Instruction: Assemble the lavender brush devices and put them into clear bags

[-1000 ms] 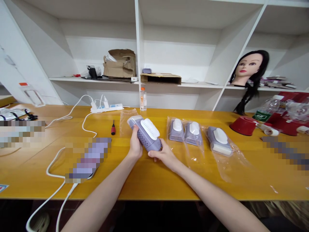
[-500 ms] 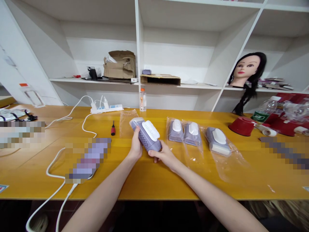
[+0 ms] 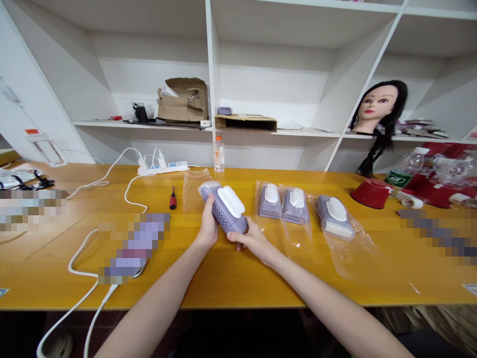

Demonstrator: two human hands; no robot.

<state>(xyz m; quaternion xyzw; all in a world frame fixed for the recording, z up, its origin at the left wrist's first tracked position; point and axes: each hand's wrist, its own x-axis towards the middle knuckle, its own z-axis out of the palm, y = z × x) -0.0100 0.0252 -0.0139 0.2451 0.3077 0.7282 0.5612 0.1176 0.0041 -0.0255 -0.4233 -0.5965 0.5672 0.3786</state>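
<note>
A purple device [image 3: 222,209] with a white bristled piece on its upper face is held tilted above the wooden table. My left hand [image 3: 209,221] grips its left side, the thumb along the perforated wall. My right hand [image 3: 253,238] is closed on its lower right end. To the right lie similar purple devices in clear plastic bags: one [image 3: 270,201], a second beside it [image 3: 295,205] and a third [image 3: 335,218] turned at an angle. A flat clear bag [image 3: 192,191] lies behind my left hand.
A red and black screwdriver [image 3: 173,199], a phone-like item [image 3: 137,246] with white cables and a power strip [image 3: 164,168] are on the left. A clear bottle [image 3: 219,155] stands at the back. Red holders [image 3: 370,194] and a mannequin head [image 3: 378,107] are at the right.
The view has shifted very slightly, so everything sits a little further left. Both hands keep their hold on the purple device, with no clear movement of it.
</note>
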